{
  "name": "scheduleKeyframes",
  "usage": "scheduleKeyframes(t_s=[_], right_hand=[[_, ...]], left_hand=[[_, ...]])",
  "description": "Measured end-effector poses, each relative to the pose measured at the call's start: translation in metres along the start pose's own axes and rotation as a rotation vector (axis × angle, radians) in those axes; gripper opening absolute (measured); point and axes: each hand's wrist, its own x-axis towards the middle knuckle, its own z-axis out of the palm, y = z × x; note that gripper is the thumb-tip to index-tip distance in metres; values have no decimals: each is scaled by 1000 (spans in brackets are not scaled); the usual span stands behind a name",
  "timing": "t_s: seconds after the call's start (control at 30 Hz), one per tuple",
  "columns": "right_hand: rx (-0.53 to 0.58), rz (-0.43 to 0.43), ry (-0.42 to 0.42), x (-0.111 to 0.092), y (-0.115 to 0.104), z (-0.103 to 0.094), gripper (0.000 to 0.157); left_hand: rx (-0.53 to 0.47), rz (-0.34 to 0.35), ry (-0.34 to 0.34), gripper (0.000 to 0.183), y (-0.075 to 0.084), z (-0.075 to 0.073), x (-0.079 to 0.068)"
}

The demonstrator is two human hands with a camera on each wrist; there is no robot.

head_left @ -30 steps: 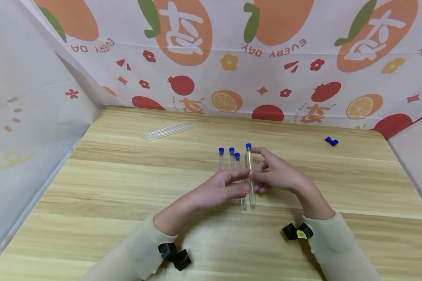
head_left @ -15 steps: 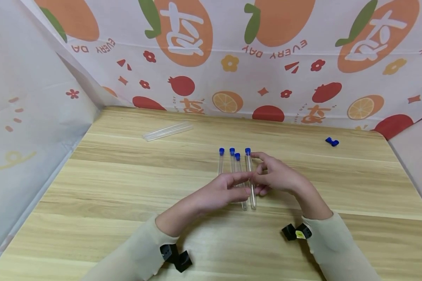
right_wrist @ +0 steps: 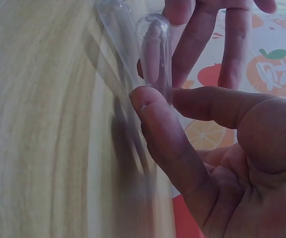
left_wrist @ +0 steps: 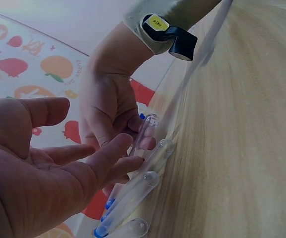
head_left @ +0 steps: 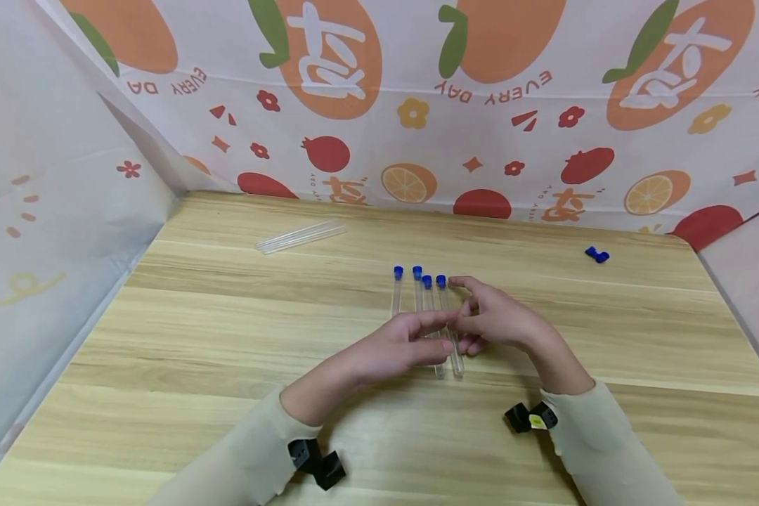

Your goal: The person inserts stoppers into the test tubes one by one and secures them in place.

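Four clear test tubes with blue caps lie side by side on the wooden table in the head view. My right hand (head_left: pixel 502 316) pinches the rightmost test tube (head_left: pixel 458 362), its forefinger reaching toward the cap (head_left: pixel 440 281). The right wrist view has that tube's rounded end (right_wrist: pixel 154 49) just past the fingertips. My left hand (head_left: pixel 388 344) reaches over the other test tubes (head_left: pixel 397 292), fingers fairly straight, thumb apart; its fingertips are beside the right hand's tube. Whether they touch it is unclear. The left hand hides the middle of the tubes.
Several thin clear tubes or rods (head_left: pixel 300 235) lie at the back left. A few loose blue caps (head_left: pixel 597 254) sit at the back right. Fruit-printed cloth (head_left: pixel 411 140) walls the table's (head_left: pixel 228 302) back and sides.
The rightmost test tube has come down toward the table, its capped end shifting left and nearer the other tubes. My right hand has lowered slightly with it; the left has hardly moved.
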Motion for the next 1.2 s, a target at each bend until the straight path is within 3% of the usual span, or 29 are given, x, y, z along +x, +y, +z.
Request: scheduleKeyframes(t_s=[0.97, 1.2], right_hand=[[-45, -7, -1, 3, 5, 2, 70], [-29, -17, 35, -1, 7, -8, 74]], left_hand=[[-78, -10, -17, 57, -1, 0, -1], [-31, -26, 43, 57, 12, -15, -11]])
